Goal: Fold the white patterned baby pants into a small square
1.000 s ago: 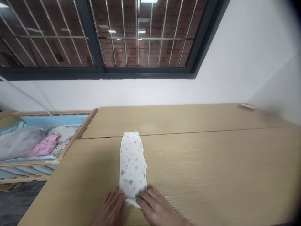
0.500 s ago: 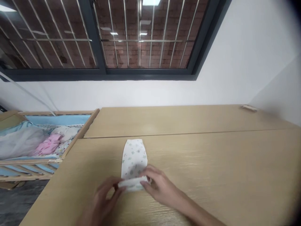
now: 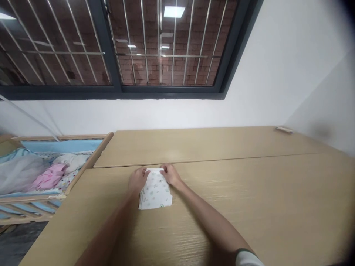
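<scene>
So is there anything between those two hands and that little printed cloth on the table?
Nothing visible. The left hand and the right hand both rest directly on the far end of the folded printed cloth, one at each corner. The cloth lies flat on the wooden table, with bare tabletop around it.

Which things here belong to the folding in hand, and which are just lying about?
In hand:
small white printed cloth, folded
left hand and right hand, on its far corners
light wooden table

Lying about:
wooden cot with pink garment
small pale object at the far table corner
</scene>
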The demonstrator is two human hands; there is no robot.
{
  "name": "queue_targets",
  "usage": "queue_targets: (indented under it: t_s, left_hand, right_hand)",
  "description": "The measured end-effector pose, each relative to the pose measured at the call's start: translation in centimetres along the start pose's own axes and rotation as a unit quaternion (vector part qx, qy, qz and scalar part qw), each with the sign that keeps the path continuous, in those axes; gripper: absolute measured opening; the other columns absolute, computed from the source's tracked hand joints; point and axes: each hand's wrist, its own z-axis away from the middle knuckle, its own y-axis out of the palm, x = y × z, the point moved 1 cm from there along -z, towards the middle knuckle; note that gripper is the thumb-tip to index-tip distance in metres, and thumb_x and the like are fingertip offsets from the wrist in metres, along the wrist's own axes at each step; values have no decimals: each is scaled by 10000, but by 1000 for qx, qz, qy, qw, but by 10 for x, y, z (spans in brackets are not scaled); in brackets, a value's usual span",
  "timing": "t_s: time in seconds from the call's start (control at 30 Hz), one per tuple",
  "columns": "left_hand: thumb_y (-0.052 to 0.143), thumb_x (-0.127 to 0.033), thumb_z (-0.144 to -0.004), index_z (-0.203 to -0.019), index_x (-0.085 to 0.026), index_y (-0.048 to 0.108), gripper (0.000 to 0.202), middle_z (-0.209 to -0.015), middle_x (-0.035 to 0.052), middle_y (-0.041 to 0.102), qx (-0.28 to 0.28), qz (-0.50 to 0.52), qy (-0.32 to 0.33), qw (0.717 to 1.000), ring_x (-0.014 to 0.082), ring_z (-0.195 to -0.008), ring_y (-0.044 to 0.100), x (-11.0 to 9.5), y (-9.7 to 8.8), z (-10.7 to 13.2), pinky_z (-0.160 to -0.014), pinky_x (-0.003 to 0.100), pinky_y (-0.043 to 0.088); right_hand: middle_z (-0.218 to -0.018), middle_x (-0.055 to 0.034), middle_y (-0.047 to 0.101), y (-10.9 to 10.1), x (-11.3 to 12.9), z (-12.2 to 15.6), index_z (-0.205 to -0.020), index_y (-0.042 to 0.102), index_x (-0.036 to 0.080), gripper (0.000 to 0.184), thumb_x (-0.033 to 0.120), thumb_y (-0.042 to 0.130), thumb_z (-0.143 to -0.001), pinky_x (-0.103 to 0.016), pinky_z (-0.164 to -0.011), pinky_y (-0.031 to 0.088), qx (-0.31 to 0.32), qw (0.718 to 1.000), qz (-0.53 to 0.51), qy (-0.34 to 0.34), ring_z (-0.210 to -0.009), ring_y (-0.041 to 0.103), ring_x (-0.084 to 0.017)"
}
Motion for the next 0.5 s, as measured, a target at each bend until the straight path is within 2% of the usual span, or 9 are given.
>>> queue_targets:
  t_s: [0.07,0.13,0.23,0.3,0.37,0.43,0.5]
  left_hand:
    - [518,-306,-983,-1059,-157,661,220,-1002,106,726,-22,-27,9,999,236,-981,649,-4,3,4,-913,349,474]
    - [494,-315,-989,-1132,-138,640,271,-1117,152,698,-43,-47,21,998,290,-1095,615,-9,4,22,-996,430,448]
    - [487,-388,-990,-1230,-129,606,372,-1225,172,662,-49,-75,72,993,328,-1155,594,-19,9,76,-1015,471,453]
    - [435,-390,-1007,-1311,-128,565,422,-1339,174,615,-65,-140,162,974,331,-1197,582,-24,17,123,-1001,478,475]
    - [440,-384,-992,-1333,-104,562,458,-1374,195,590,-87,-199,192,957,353,-1247,554,-25,28,166,-996,498,484]
    - [471,-414,-971,-1227,-89,642,448,-1269,214,645,-109,-232,212,943,378,-1194,580,-23,39,194,-985,528,493]
    - [498,-431,-956,-1129,-107,700,419,-1169,206,687,-121,-239,227,936,388,-1151,601,-20,48,207,-994,555,488]
  right_hand:
    - [-1011,-80,648,0,-1,3,-1008,649,154,129,147,602,-888,-313,-831,501,-6,1000,9,2,-917,621,-203]
    - [-1131,-115,625,-5,5,12,-1128,625,153,208,197,589,-927,-353,-926,493,-12,999,22,-20,-1034,610,-228]
    - [-1319,-158,569,-15,24,35,-1312,551,152,353,303,534,-994,-410,-1073,429,13,990,53,-127,-1229,541,-262]
    - [-1454,-169,504,-18,40,55,-1431,475,151,461,366,492,-1024,-420,-1140,377,81,970,65,-219,-1350,468,-270]
    - [-1568,-150,410,-15,53,76,-1518,400,178,528,411,452,-1047,-414,-1187,325,178,936,64,-297,-1448,379,-259]
    - [-1616,-126,357,-6,59,94,-1556,362,208,545,432,417,-1062,-402,-1216,278,266,893,61,-358,-1505,300,-240]
    - [-1615,-116,365,5,58,105,-1565,362,207,544,432,398,-1070,-383,-1234,233,317,863,58,-390,-1524,263,-216]
